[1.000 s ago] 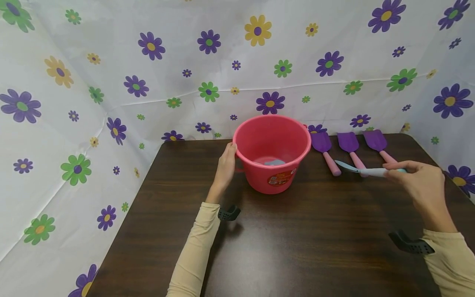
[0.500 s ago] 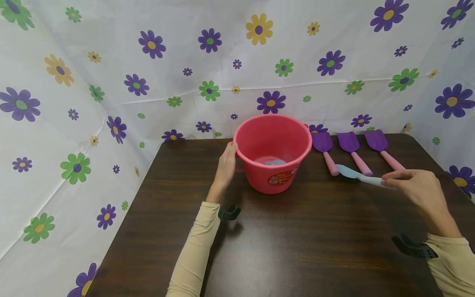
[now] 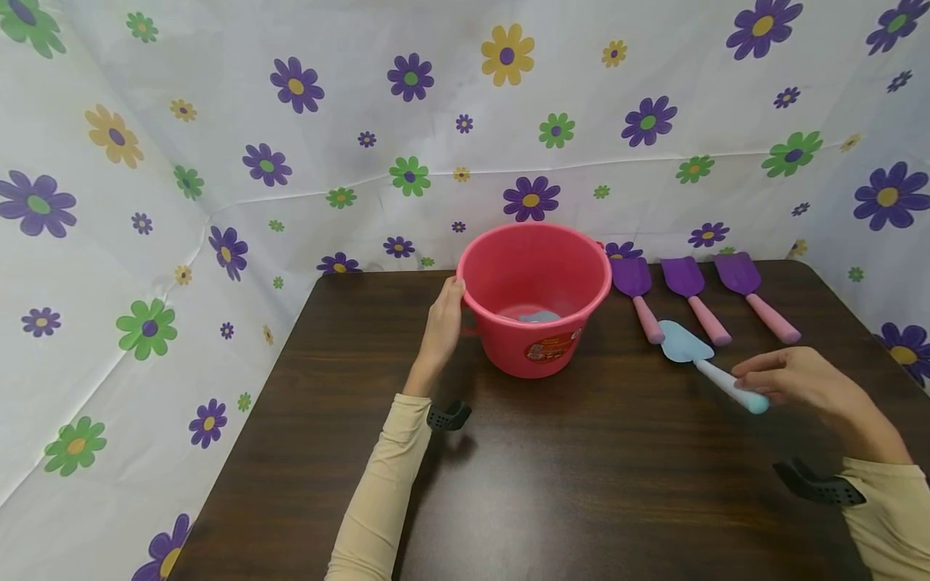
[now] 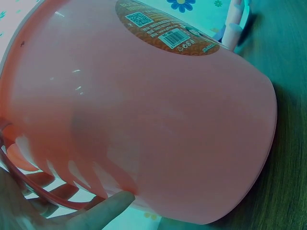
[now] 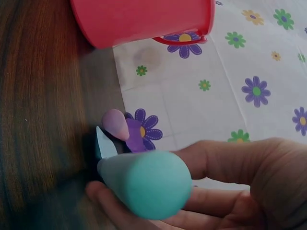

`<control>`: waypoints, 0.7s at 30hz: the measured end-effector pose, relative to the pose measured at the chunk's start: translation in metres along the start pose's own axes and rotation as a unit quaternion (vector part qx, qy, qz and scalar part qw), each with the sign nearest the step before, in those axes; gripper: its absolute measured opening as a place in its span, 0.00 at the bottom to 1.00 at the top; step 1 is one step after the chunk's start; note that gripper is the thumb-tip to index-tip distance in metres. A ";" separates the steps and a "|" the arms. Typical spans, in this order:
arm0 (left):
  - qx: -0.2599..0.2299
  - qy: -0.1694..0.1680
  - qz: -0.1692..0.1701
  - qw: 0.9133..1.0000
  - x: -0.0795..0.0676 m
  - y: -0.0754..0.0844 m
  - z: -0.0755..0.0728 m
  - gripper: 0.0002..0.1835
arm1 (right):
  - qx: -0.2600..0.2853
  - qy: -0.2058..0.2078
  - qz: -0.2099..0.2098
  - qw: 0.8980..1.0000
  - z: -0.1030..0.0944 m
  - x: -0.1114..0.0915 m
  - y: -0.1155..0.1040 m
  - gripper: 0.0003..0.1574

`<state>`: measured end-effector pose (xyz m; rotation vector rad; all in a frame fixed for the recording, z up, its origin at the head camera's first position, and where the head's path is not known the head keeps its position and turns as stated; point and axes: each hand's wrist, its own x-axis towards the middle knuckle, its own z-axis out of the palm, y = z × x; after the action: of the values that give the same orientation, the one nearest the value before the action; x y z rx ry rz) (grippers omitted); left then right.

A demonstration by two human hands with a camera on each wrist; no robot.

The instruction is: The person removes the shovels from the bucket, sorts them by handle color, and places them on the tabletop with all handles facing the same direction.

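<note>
A pink bucket [image 3: 519,347] stands upright at the back middle of the table, a grey-blue piece [image 3: 539,317] showing inside it. My left hand [image 3: 440,331] holds its left side near the rim; the left wrist view has the thumb [image 4: 108,208] against the outer wall, with the other fingers behind the handle. To the right, my right hand [image 3: 802,379] pinches a light blue hand trowel [image 3: 683,343] by its pale, teal-ended handle. Its blade points toward the back left, low over the table. In the right wrist view the teal end [image 5: 158,184] faces the camera.
Several purple-bladed shovels with pink handles, such as this shovel [image 3: 705,319], lie in a row right of the bucket, close to the trowel's blade. A flower-printed sheet [image 3: 349,105] hangs behind and beside the dark wooden table [image 3: 552,484].
My right hand has lowered and moved slightly nearer, turning the trowel so its flat blade shows and its handle end swings toward the front. The left hand and bucket stay where they were.
</note>
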<state>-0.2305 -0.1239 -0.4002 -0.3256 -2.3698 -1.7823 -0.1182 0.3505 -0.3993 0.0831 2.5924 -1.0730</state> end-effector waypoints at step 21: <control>-0.005 -0.003 -0.009 1.000 -0.001 0.002 0.000 0.29 | 0.080 -0.142 0.006 0.987 0.002 0.012 0.019 0.33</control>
<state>-0.2294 -0.1236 -0.3987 -0.3140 -2.3760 -1.8041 -0.1257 0.3619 -0.4177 -0.0172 2.2480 -1.1932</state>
